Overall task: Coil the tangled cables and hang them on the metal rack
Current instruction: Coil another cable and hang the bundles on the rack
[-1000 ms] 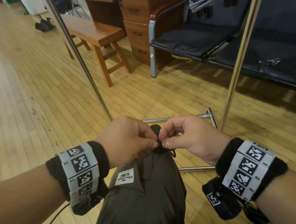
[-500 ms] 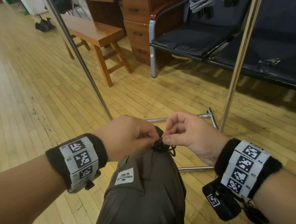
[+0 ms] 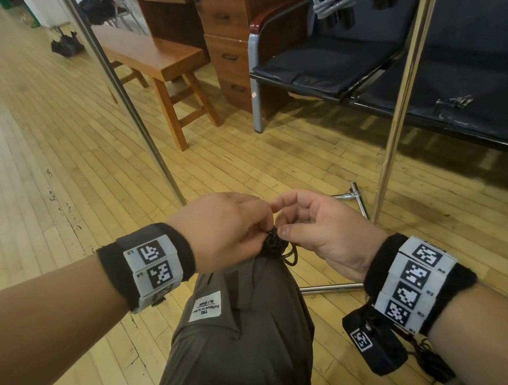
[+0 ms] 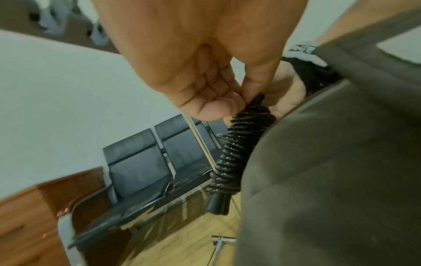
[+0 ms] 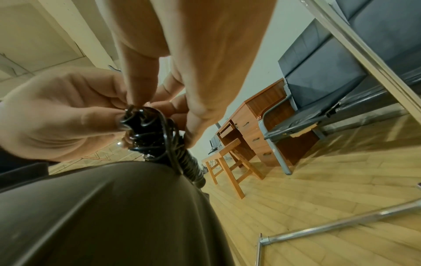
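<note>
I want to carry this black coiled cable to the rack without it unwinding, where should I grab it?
Judging by its shape, grip the black cable around the tightly wound middle, from the side away from the knee. The wraps look firm there; the top has loose strands, and the plug end hangs free.

Lighting: even indoor daylight, moderately bright; soft sheen on wooden floor. Shadows: soft, beneath bench seats. Head view sharp, edges bowed. Wrist views: strong wide-angle distortion, motion blur, near skin and trouser leg out of focus.
</note>
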The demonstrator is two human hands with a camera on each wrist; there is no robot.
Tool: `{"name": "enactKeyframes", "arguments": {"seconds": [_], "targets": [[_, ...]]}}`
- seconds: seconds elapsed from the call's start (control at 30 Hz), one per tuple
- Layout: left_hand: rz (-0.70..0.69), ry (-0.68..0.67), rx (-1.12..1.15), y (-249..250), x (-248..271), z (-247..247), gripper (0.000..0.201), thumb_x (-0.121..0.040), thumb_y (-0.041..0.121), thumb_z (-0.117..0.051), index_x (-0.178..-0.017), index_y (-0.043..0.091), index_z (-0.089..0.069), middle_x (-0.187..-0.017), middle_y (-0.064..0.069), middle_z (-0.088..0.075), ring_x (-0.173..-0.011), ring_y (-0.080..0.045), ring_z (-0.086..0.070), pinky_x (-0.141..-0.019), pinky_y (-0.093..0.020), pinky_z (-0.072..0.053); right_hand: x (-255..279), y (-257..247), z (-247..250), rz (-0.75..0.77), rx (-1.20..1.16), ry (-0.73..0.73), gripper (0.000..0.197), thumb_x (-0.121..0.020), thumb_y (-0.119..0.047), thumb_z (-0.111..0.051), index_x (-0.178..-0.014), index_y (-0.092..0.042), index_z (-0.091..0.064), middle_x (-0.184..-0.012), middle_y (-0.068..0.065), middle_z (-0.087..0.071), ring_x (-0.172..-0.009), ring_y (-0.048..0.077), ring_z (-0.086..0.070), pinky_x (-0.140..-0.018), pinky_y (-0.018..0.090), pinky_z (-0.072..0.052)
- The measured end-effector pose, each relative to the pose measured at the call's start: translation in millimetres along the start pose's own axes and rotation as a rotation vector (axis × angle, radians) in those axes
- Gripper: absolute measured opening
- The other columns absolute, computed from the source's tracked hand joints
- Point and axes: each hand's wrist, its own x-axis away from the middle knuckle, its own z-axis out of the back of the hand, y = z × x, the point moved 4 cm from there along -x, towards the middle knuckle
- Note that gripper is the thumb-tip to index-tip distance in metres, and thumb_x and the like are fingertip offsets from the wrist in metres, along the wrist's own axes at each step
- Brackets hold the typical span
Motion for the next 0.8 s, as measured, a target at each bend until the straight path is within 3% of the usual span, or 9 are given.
{"name": "enactKeyframes", "arguments": {"seconds": [0.1,0.17,0.23,0.3,0.37,0.5,0.6,0.7,0.8], "targets": [[0.120,0.048,0.092,-6,-3,-1,0.013,-0.095,0.035,-0.064,-0.106,0.027,-0.067,-0.089,0.014,-0.062,-0.075,-0.004,-0.056,-0.070,-0.026,-0.051,1,-7,-1,0.038,0.132,-0.043,0.047,-0.081,-0.010,-0.068,-0.124,-0.028,-0.068,-0.110,-0.004,-0.070,-0.102,0.012,-0.062,-0.098,0.035,-0.054],[0.178,0.067,0.147,-7,-5,-2,0.010,-0.093,0.037,-0.064,-0.101,0.032,-0.064,-0.084,0.014,-0.062,-0.075,0.000,-0.058,-0.068,-0.024,-0.050,2,-8,-1,0.066,0.333,-0.047,0.053,-0.078,-0.025,-0.073,-0.127,-0.044,-0.062,-0.116,-0.019,-0.068,-0.109,-0.003,-0.060,-0.098,0.026,-0.053],[0.222,0.085,0.202,-7,-7,-1,0.008,-0.090,0.040,-0.064,-0.096,0.036,-0.061,-0.080,0.013,-0.063,-0.072,-0.002,-0.059,-0.065,-0.023,-0.049,3,-8,-4,0.085,0.492,-0.029,0.053,-0.078,-0.038,-0.079,-0.125,-0.052,-0.057,-0.115,-0.026,-0.066,-0.110,-0.008,-0.059,-0.091,0.015,-0.050],[0.254,0.122,0.276,-6,-11,2,0.008,-0.086,0.040,-0.065,-0.089,0.041,-0.057,-0.075,0.013,-0.063,-0.068,-0.004,-0.059,-0.062,-0.020,-0.046,4,-5,-7,0.106,0.547,0.015,0.049,-0.079,-0.040,-0.082,-0.120,-0.048,-0.057,-0.111,-0.025,-0.068,-0.105,-0.006,-0.062,-0.086,0.019,-0.051],[0.260,0.133,0.315,-4,-14,5,0.009,-0.081,0.043,-0.062,-0.084,0.043,-0.054,-0.070,0.013,-0.062,-0.069,-0.004,-0.058,-0.059,-0.016,-0.042,4,-7,-8,0.130,0.533,0.068,0.041,-0.082,-0.036,-0.082,-0.116,-0.043,-0.060,-0.107,-0.021,-0.071,-0.102,-0.002,-0.065,-0.088,0.028,-0.055],[0.305,0.148,0.413,-3,-18,7,0.007,-0.082,0.040,-0.061,-0.084,0.039,-0.054,-0.066,0.010,-0.064,-0.060,-0.002,-0.057,-0.054,-0.017,-0.043,5,-19,-5,0.178,0.520,0.091,0.032,-0.085,-0.024,-0.079,-0.111,-0.036,-0.065,-0.099,-0.012,-0.072,-0.098,0.007,-0.068,-0.088,0.036,-0.059],[0.352,0.156,0.468,-3,-22,10,0.003,-0.085,0.033,-0.058,-0.086,0.034,-0.055,-0.071,0.004,-0.071,-0.063,-0.008,-0.069,-0.057,-0.029,-0.056,7,-24,-1,0.215,0.468,0.122,0.037,-0.084,-0.019,-0.080,-0.113,-0.031,-0.062,-0.096,-0.010,-0.072,-0.094,0.009,-0.070,-0.082,0.034,-0.061],[0.401,0.127,0.518,-3,-25,12,0.005,-0.092,0.026,-0.055,-0.088,0.030,-0.056,-0.070,0.003,-0.072,-0.061,-0.008,-0.072,-0.058,-0.027,-0.056,10,-27,4,0.223,0.388,0.163,0.044,-0.082,-0.017,-0.082,-0.113,-0.033,-0.054,-0.095,-0.007,-0.071,-0.089,0.013,-0.071,-0.078,0.032,-0.063],[0.396,0.081,0.645,0,-26,14,0.015,-0.101,0.017,-0.053,-0.092,0.027,-0.058,-0.070,0.000,-0.073,-0.064,-0.016,-0.075,-0.066,-0.034,-0.062,16,-32,7,0.224,0.310,0.162,0.047,-0.080,-0.018,-0.083,-0.114,-0.034,-0.054,-0.097,-0.003,-0.073,-0.089,0.016,-0.073,-0.074,0.030,-0.064]]}}
